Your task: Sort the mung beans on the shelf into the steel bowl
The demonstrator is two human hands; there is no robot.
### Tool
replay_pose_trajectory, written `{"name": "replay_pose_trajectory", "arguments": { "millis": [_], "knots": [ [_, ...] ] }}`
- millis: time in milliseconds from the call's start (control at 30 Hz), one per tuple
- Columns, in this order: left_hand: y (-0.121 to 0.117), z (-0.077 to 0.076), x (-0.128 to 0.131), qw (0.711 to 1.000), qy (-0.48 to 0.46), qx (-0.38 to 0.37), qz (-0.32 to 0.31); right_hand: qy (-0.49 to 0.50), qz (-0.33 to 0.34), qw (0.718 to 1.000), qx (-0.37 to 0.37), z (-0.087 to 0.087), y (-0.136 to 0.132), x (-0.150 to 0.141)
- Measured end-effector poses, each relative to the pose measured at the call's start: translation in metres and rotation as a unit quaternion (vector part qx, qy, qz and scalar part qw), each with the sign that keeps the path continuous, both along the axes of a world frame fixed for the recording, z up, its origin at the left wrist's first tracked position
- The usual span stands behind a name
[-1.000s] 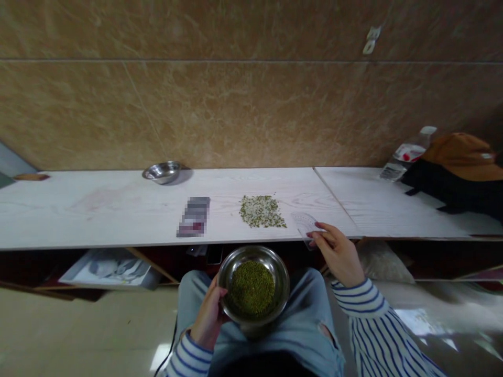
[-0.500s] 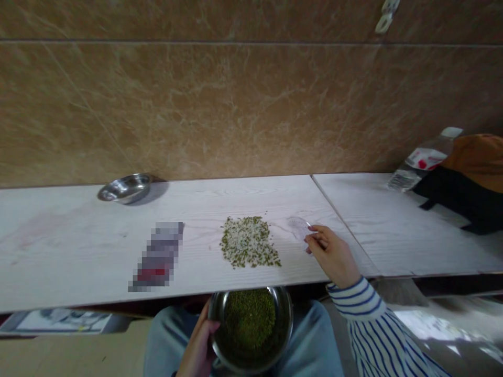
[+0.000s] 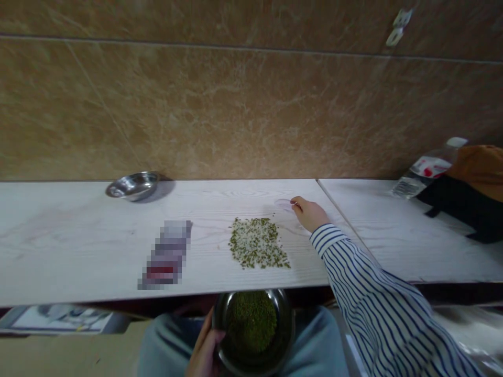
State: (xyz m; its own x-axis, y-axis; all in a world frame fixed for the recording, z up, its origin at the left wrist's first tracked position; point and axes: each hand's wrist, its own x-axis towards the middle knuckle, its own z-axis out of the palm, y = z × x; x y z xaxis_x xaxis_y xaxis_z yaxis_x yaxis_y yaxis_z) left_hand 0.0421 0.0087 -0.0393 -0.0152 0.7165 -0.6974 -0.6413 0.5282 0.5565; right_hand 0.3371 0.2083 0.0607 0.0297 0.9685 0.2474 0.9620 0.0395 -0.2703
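Observation:
My left hand (image 3: 204,348) grips the rim of a steel bowl (image 3: 285,332) full of green beans, resting on my lap below the table edge. My right hand (image 3: 310,213) reaches over the white wooden table (image 3: 78,246) and pinches a small clear plastic piece (image 3: 283,203) just beyond the far right corner of a flat pile of mixed green beans and white grains (image 3: 257,242). The sleeve is white with blue stripes.
An empty steel bowl (image 3: 133,186) stands at the back left by the tiled wall. A blurred dark packet (image 3: 167,255) lies left of the pile. At the right are a plastic bottle (image 3: 426,167), a black bag (image 3: 463,207) and an orange cap (image 3: 481,165).
My right hand has carried the clear plastic piece from the table's near edge forward, to behind the pile. The view has shifted up and closer; the left hand stays on the bowl.

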Motion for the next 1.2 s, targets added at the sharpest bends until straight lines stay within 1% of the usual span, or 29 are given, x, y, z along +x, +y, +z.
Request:
{"name": "replay_pose_trajectory", "arguments": {
  "millis": [100,167,267,333,400,533,700,800,900,1033,1200],
  "knots": [
    [-0.007,0.004,-0.007,1.0,0.02,0.002,-0.002,-0.015,0.011,1.0,-0.004,-0.001,-0.003,-0.012],
    [-0.01,0.007,-0.007,0.999,0.04,0.018,-0.017,-0.022,0.02,1.0,-0.009,-0.001,-0.008,-0.019],
    [-0.011,0.01,0.0,0.998,0.04,0.028,-0.03,-0.027,0.032,0.999,-0.016,-0.001,-0.016,-0.027],
    [-0.011,0.011,0.007,0.999,0.031,0.028,-0.028,-0.026,0.04,0.999,-0.019,-0.001,-0.021,-0.031],
    [-0.012,0.012,0.011,0.999,0.025,0.018,-0.038,-0.02,0.048,0.998,-0.022,-0.002,-0.027,-0.035],
    [-0.015,0.014,0.014,0.998,0.023,0.038,-0.048,-0.004,0.066,0.998,-0.021,-0.003,-0.038,-0.043],
    [-0.015,0.011,0.013,0.997,0.01,0.06,-0.05,0.009,0.08,0.997,-0.007,-0.003,-0.053,-0.049],
    [-0.015,0.006,0.014,0.998,-0.003,0.045,-0.05,0.011,0.092,0.996,-0.002,-0.001,-0.06,-0.053],
    [-0.017,0.006,0.016,0.998,-0.018,0.033,-0.046,0.008,0.111,0.994,0.001,0.001,-0.066,-0.06],
    [-0.019,0.01,0.017,0.998,-0.024,0.034,-0.049,0.003,0.137,0.991,0.011,0.002,-0.072,-0.067],
    [-0.019,0.021,0.019,0.997,-0.01,0.054,-0.053,0.009,0.149,0.989,0.013,0.002,-0.079,-0.071]
  ]
}}
